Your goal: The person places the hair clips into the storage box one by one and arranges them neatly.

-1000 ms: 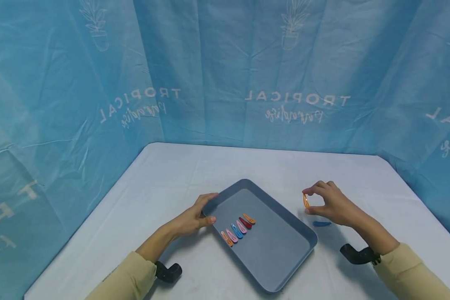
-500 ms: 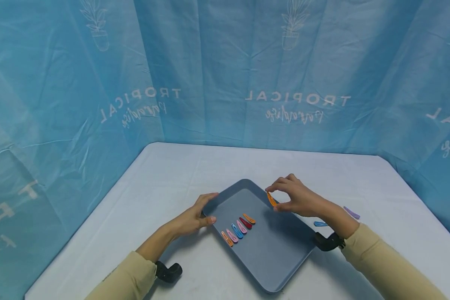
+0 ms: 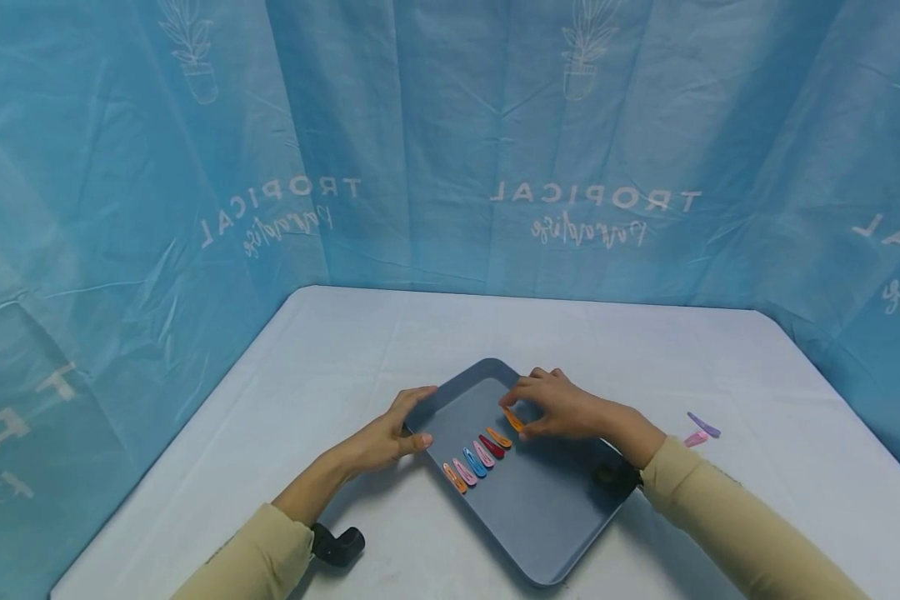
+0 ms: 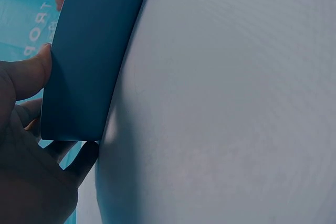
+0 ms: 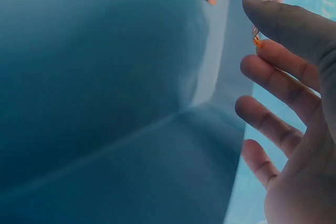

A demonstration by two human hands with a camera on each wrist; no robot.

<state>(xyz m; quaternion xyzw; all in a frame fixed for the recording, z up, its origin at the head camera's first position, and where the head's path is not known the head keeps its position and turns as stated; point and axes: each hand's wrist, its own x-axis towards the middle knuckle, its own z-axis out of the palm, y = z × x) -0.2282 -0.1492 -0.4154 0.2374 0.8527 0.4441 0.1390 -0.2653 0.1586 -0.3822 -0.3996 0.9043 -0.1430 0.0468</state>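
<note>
A grey-blue rectangular tray (image 3: pixel 555 525) lies at an angle on the white table. My left hand (image 3: pixel 378 440) grips its left corner, thumb over the rim and fingers along the outer wall, as the left wrist view shows. Between thumb and index finger, my right hand (image 3: pixel 570 410) pinches an orange snap hair clip (image 3: pixel 512 418) low over the tray's far part. Just left of it runs a slanting row of several hair clips: orange, pink, blue, pink, a red clip (image 3: pixel 491 447) and an orange clip (image 3: pixel 498 437). In the right wrist view, the thumb partly hides the pinched clip (image 5: pixel 256 39).
A purple hair clip (image 3: pixel 703 425) and a pink hair clip (image 3: pixel 695 438) lie on the table (image 3: pixel 780 467) right of the tray. Blue printed curtains (image 3: pixel 450 150) stand behind and along both sides. A black wrist camera (image 3: pixel 337 546) sits below the left hand.
My right hand has carried the orange hair clip left from beside the tray to over it, close to the row. The blue clip on the table is now hidden. My left hand stays put.
</note>
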